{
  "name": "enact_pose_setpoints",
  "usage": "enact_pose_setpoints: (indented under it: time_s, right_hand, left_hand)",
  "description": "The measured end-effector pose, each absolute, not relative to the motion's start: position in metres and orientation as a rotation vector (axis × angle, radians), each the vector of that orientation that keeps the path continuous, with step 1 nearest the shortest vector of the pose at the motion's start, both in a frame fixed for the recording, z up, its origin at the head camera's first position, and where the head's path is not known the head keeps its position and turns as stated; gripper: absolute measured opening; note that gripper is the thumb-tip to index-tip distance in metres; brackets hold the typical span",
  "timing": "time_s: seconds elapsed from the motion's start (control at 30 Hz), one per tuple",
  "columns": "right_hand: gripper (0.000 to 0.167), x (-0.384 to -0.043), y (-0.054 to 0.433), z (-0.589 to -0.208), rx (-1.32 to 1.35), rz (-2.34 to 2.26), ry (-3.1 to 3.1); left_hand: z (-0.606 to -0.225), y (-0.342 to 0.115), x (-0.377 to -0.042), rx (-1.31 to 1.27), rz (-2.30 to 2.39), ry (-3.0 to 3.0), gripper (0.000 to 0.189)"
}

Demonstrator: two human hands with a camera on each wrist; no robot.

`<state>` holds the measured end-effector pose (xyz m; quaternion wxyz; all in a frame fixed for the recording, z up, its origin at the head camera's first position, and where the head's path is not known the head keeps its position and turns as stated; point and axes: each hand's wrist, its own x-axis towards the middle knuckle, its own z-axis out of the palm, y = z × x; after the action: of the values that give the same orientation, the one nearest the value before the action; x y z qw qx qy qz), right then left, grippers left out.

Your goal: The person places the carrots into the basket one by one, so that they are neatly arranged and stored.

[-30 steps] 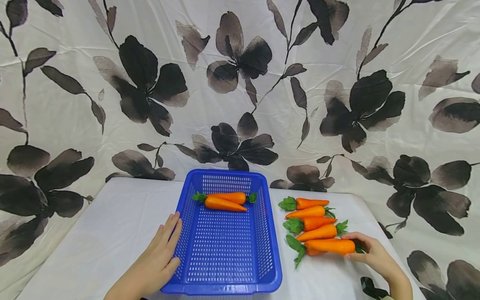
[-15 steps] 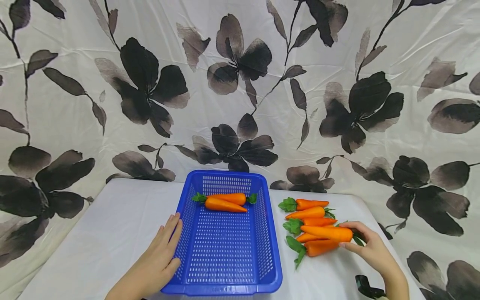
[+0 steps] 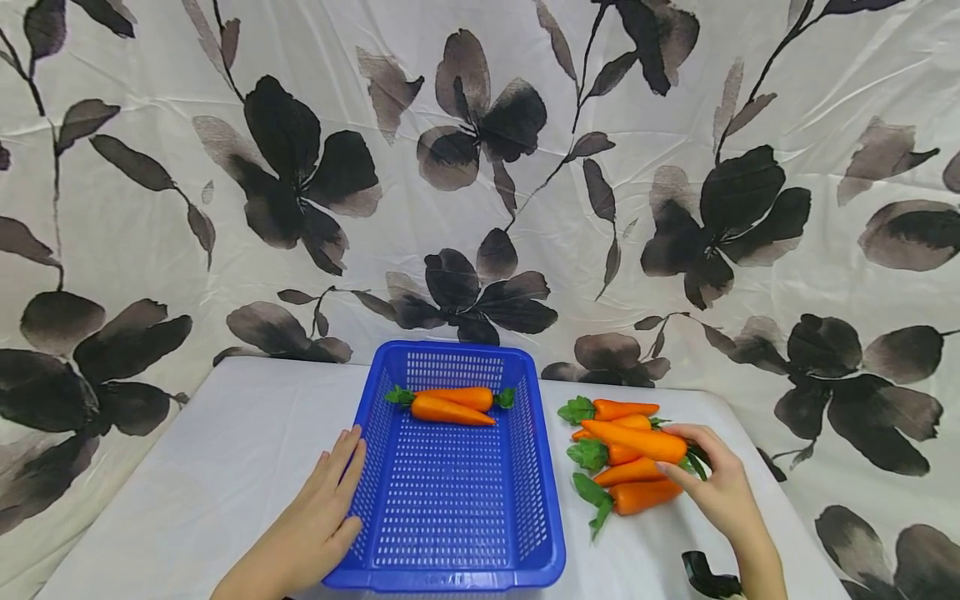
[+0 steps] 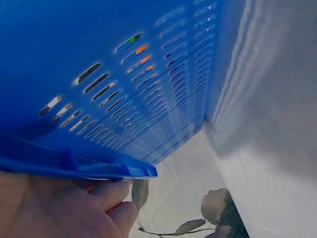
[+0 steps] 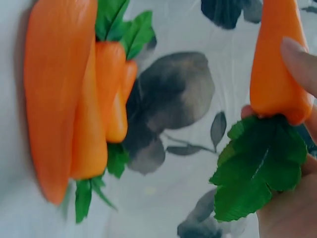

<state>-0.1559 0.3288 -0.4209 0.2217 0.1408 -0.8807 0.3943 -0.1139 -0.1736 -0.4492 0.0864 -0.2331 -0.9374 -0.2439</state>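
Note:
My right hand (image 3: pixel 716 483) pinches a carrot (image 3: pixel 637 440) near its leafy end; in the right wrist view that carrot (image 5: pixel 280 64) hangs above the table, its green leaves (image 5: pixel 262 166) beside the palm. Below it several other carrots (image 3: pixel 645 497) lie in a column to the right of the basket, seen at the left of the right wrist view. My left hand (image 3: pixel 311 517) rests with straight fingers along the left rim of the blue plastic basket (image 3: pixel 450 577). Two carrots (image 3: pixel 452 409) lie inside the basket at its far end. In the left wrist view the fingers (image 4: pixel 111 196) touch beneath the rim.
A white cloth covers the table (image 3: pixel 247 433). Behind its far edge hangs a pale curtain (image 3: pixel 555 250) printed with dark flowers. A black strap-like piece (image 3: pixel 708 577) shows beside the right wrist.
My right hand has lifted the carrot from the near end of the column and carried it up and to the left, over the other carrots. The left hand stays on the basket rim.

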Motion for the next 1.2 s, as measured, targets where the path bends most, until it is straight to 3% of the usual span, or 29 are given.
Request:
enact_pose_setpoints:
  time_s: [0.4,1.2]
  right_hand:
    - [0.049,-0.165,0.299,-0.409,0.350,1.145,-2.386]
    - [0.043,-0.186,0.225,-0.337,0.477,1.179,-2.411]
  left_hand:
    - [-0.449,-0.174,-0.115,-0.705,-0.718,-2.778,0.077]
    - [-0.452,-0.174,-0.114,-0.712,-0.690,-2.750,0.077]
